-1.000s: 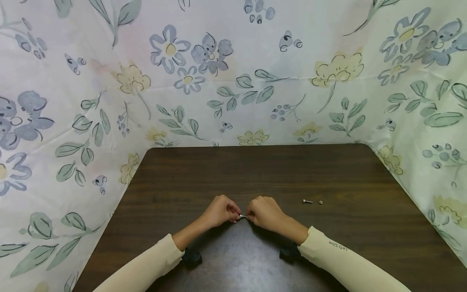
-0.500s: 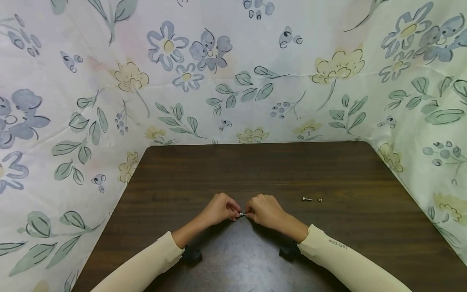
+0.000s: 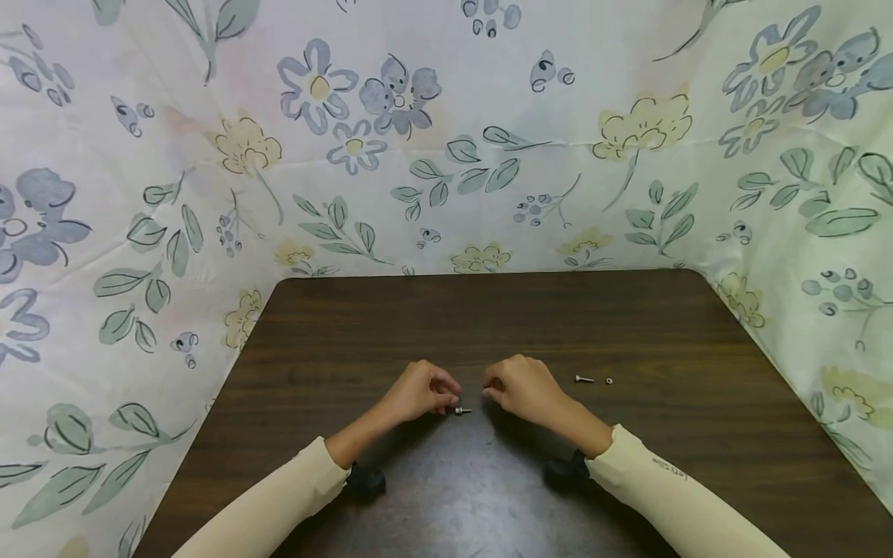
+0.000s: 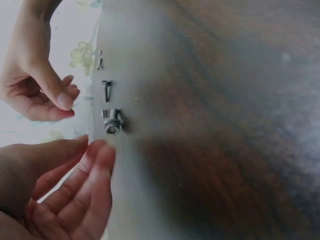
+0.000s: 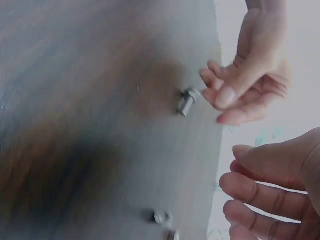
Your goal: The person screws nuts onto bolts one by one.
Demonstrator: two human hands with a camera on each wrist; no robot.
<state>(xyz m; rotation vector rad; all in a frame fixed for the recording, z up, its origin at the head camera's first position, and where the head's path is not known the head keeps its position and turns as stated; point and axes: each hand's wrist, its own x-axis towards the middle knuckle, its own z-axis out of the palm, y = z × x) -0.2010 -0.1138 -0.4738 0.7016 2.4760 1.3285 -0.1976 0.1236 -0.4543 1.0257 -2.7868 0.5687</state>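
Note:
A silver bolt with a nut on it (image 3: pixel 463 411) lies on the dark wood table (image 3: pixel 481 325), its shank pointing right. My left hand (image 3: pixel 422 389) is just beside the bolt's head; in the left wrist view its fingertips (image 4: pixel 102 150) are slightly apart from the bolt. Across from it, my right hand (image 3: pixel 526 385) hovers with loosely bent fingers and nothing between them. A gap separates its thumb (image 5: pixel 245 151) from the fingers. The left wrist view also shows another bolt (image 4: pixel 106 91) a little beyond the first, with a small metal piece (image 4: pixel 104 113) nearer.
Farther right on the table lie a loose bolt (image 3: pixel 584 379) and a nut (image 3: pixel 609 380). The right wrist view shows a nut (image 5: pixel 162 216) low in the frame. A floral cloth (image 3: pixel 418 194) hangs behind the table and at its sides.
Both hands held the bolt and nut between them; now their fingers have let go and it lies on the table. My right hand has drawn back to the right and up.

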